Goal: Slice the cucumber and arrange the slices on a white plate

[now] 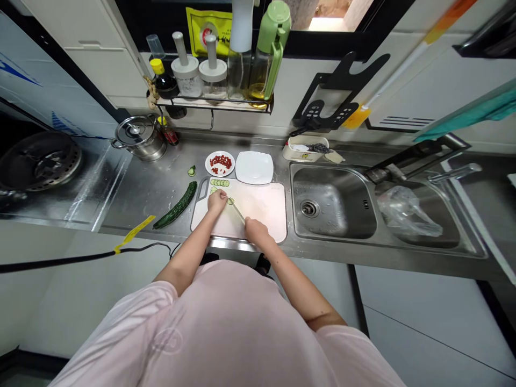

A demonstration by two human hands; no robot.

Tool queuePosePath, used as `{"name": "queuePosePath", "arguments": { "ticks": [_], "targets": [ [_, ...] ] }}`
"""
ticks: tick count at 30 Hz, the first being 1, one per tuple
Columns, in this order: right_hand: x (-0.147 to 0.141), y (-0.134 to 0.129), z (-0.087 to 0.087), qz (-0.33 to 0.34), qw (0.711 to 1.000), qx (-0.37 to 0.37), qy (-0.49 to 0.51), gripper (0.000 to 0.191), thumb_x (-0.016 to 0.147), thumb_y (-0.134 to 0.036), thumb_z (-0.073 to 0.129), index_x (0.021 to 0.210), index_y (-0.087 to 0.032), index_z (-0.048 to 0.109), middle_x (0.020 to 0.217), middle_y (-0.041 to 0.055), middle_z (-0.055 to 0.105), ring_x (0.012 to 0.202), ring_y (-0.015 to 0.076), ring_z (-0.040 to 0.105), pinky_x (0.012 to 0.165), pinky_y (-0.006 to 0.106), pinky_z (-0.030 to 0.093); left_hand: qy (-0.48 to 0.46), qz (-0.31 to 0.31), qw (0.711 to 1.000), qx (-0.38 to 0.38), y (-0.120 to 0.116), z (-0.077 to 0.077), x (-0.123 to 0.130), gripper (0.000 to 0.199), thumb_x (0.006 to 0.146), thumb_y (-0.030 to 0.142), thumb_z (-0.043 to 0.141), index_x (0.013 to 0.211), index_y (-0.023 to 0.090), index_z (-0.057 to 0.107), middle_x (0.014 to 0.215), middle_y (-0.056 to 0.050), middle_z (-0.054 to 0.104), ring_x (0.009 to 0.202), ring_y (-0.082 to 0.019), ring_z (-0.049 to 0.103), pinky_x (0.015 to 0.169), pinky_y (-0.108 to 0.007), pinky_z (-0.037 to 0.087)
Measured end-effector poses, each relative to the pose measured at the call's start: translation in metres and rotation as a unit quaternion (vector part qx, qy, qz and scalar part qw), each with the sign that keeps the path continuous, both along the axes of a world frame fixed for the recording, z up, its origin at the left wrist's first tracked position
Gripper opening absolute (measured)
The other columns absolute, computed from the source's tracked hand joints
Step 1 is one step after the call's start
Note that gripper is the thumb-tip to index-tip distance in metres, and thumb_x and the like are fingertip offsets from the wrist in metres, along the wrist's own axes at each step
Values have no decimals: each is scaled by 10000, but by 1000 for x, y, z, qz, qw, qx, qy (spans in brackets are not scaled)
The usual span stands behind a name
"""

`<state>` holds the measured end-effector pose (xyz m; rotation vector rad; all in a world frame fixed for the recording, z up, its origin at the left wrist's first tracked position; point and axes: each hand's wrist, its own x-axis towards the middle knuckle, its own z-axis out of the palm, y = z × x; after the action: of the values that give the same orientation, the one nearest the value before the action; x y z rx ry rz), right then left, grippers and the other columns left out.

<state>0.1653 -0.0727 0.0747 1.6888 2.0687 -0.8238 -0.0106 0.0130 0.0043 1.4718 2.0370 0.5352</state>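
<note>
My right hand (pixel 257 233) is wrapped round the handle of a knife (pixel 239 212), whose blade points up and left across the white cutting board (pixel 266 207). At the blade's tip is a cucumber slice (pixel 230 201). My left hand (pixel 217 201) is over the board's left part with its fingers pinched together; what they hold, if anything, is too small to make out. Just beyond it, a row of overlapping cucumber slices (pixel 220 183) lies along the board's top left edge. A whole cucumber (pixel 176 205) rests on the steel counter to the left, near a cut cucumber end (pixel 191 171).
Behind the board stand a plate of chopped red pieces (pixel 221 163) and a white square plate (pixel 253 167). A lidded pot (pixel 141 137) is at the left. To the right are a sink (pixel 334 201) and a basin with a plastic bag (pixel 408 212). Bottles fill a wall rack (pixel 213 102).
</note>
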Motion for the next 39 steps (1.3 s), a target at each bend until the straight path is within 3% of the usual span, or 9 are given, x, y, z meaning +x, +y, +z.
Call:
{"name": "queuePosePath", "arguments": {
  "ticks": [25,39],
  "targets": [
    [1,0,-1,3,1000,10,4,283,865,-109,347,1094,-143,509,1007,154,638,933,241,624,721,319,460,0,1,1000,5,1,-5,-1,131,712,259,596,836,234,633,793,4,669,760,-149,590,694,-244,401],
    [12,-12,1,-2,1000,-5,2,264,848,-140,400,1086,-131,514,1002,167,635,940,266,620,702,322,457,3,0,1000,3,0,-2,-1,136,717,249,575,841,226,626,798,7,665,770,-146,584,675,-238,386]
  ]
}}
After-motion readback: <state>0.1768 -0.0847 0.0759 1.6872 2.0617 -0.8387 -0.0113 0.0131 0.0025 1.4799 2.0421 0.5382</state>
